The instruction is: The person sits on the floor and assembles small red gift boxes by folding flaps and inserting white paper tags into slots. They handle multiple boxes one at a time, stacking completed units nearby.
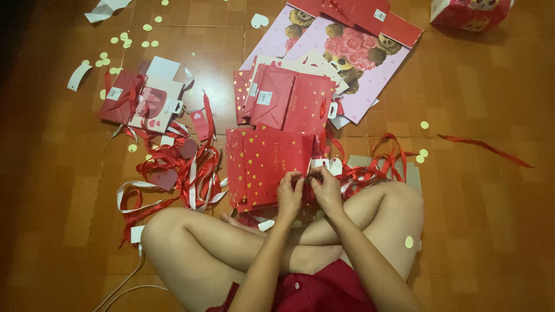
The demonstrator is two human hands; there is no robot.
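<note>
Dim, warm indoor light from above; the wooden floor [491, 190] darkens toward the left edge and corners. Soft shadows under the legs. Mild softness and grain throughout; no glare; slight wide-angle stretch at edges

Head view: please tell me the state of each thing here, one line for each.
Left hand: pinching the red bag's edge.
Right hand: pinching the same edge.
Red gift bag: flat, folded.
Stack of red bags: flat, piled.
Pink bear bags: flat, overlapping.
Red ribbons: loose, tangled.
</note>
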